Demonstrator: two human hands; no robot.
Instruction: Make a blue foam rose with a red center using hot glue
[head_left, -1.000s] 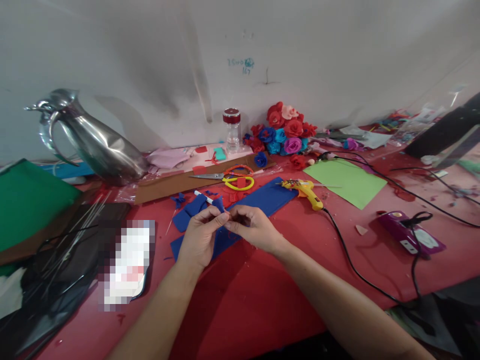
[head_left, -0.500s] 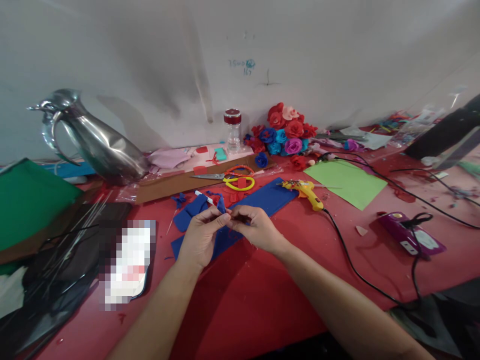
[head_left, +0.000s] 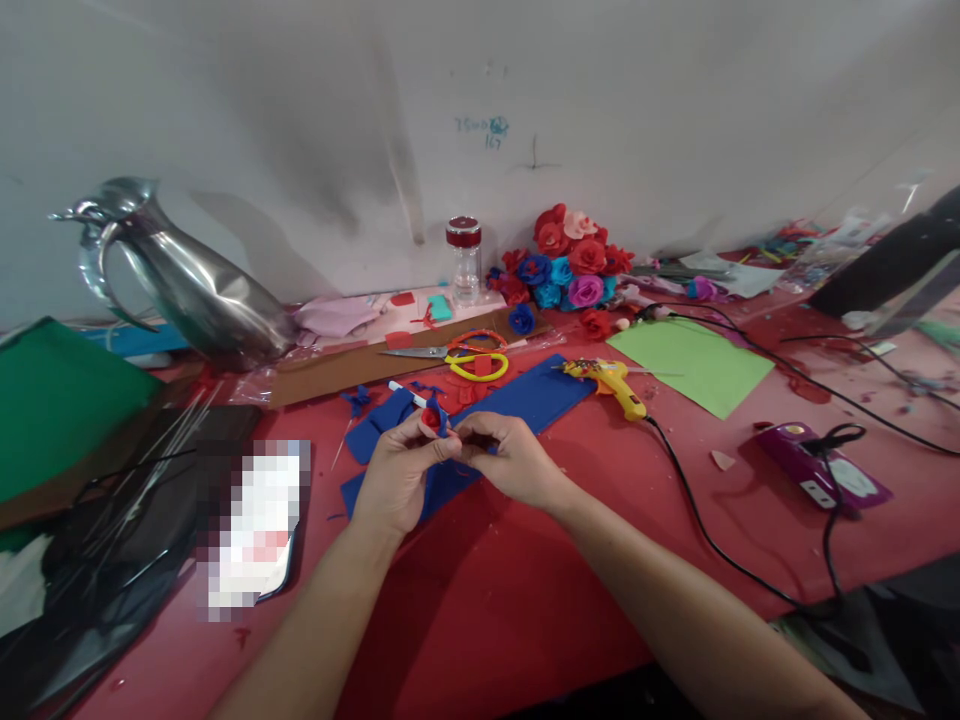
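Note:
My left hand (head_left: pixel 397 475) and my right hand (head_left: pixel 506 460) meet over the red table (head_left: pixel 525 600), fingertips pinched together on a small foam flower bud (head_left: pixel 433 418) with a red centre and blue petals. Both hands are closed on it. Beneath them lies a long blue foam sheet (head_left: pixel 525 398). Loose blue foam pieces (head_left: pixel 382 418) and a white pen (head_left: pixel 405 392) sit just beyond my left hand.
A yellow glue gun (head_left: pixel 611 384) with a black cord lies right of the blue sheet. Scissors and yellow and red rings (head_left: pixel 476 358) lie behind. Finished foam flowers (head_left: pixel 570 268), a small jar (head_left: pixel 464 258), a steel jug (head_left: pixel 187 280), green sheets (head_left: pixel 694 363) and a purple device (head_left: pixel 821 470) surround.
The bud between my fingers has turned, so its red centre now faces up. Both hands have stayed in nearly the same place.

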